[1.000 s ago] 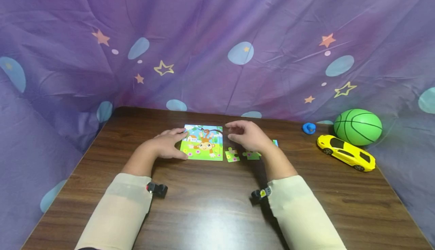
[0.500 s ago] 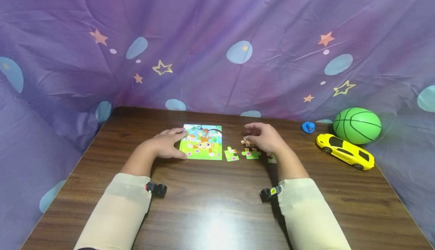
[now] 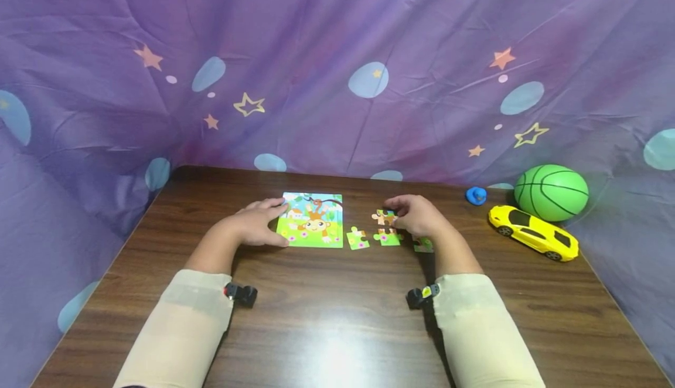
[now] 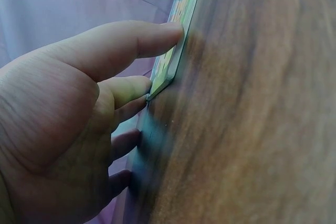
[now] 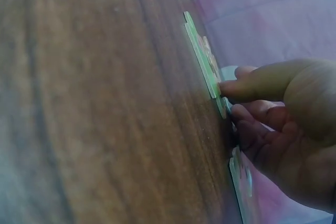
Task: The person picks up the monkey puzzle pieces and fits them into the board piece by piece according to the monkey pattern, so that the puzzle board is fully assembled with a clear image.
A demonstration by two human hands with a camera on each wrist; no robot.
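Observation:
In the head view, a square monkey puzzle [image 3: 314,235] lies flat on the table. My left hand [image 3: 258,224] rests at its left side, thumb and index finger spread and touching its edge. To the right, my right hand [image 3: 419,217] holds a puzzle piece [image 3: 384,218] with brown animal parts between thumb and index finger, low over the table. Just below is a green puzzle piece [image 3: 388,238]. Another puzzle piece [image 3: 358,240] lies beside the monkey puzzle, and a third green piece [image 3: 423,246] is partly hidden under my right wrist.
A yellow toy car [image 3: 532,232], a green ball [image 3: 551,193] and a small blue rubber duck [image 3: 476,196] stand at the right of the brown wooden table [image 3: 295,317]. A purple curtain [image 3: 316,112] hangs behind the table.
My right hand has moved right, away from beside the monkey puzzle, to the brown puzzle piece, which has shifted slightly upward. The left hand stays in place.

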